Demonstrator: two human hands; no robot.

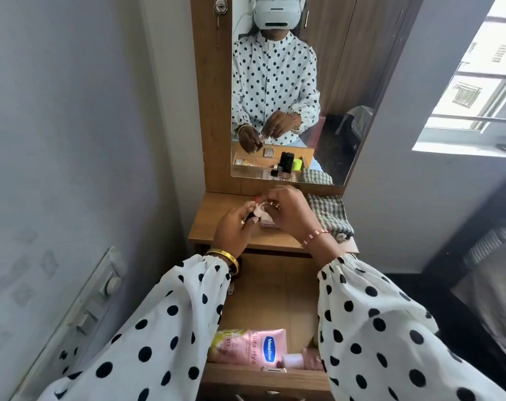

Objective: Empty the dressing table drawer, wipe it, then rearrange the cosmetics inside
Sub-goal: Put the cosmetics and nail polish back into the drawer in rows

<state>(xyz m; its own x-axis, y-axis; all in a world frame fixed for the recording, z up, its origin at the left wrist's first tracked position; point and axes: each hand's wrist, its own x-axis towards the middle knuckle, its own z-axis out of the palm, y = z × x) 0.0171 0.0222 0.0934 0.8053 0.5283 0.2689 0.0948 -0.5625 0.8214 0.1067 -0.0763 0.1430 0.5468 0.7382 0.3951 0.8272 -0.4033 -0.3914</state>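
Both my hands are raised over the dressing table top (214,230). My left hand (236,227) and my right hand (289,211) together pinch one small pale pink cosmetic item (259,209) between the fingertips; its exact kind is too small to tell. Under my hands a small pink compact (269,224) lies on the top. Below, the wooden drawer (274,296) stands pulled open. At its front end lie a pink Vaseline lotion tube (248,345) and a small pink bottle (299,360). My sleeves hide both sides of the drawer.
A folded checked cloth (328,217) lies at the right end of the table top. The mirror (289,91) behind reflects several cosmetics standing on the top. A wall with a switch panel (101,293) is close on the left; a window (477,91) is on the right.
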